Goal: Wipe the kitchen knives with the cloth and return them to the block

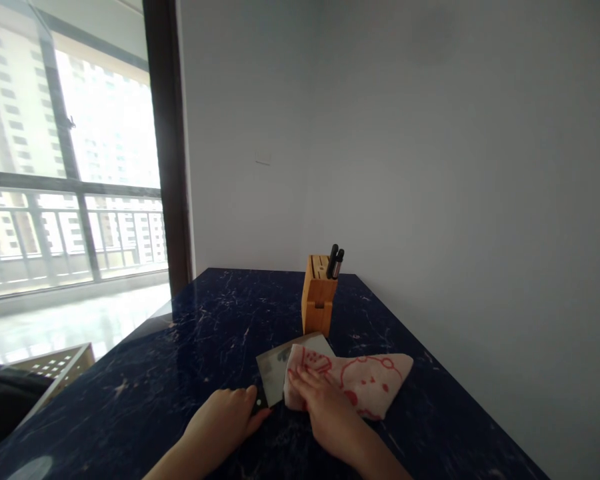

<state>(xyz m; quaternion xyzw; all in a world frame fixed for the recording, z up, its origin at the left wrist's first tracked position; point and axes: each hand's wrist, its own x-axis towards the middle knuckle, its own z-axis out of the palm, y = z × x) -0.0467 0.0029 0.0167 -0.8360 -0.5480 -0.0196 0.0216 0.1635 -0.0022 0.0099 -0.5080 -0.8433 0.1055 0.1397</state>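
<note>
Gripping a cleaver point(274, 367) by its black handle point(261, 400) in the left hand point(226, 415), aiming the blade point(272, 375) forward and right of that hand. Laying the right hand point(329, 408) over a red-patterned cloth point(373, 380) on the blade; cannot tell if pinching it. Facing a knife block point(318, 300) beyond both hands.

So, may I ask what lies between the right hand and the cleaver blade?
The head view shows a red-printed cloth between the right hand and cleaver blade.
</note>
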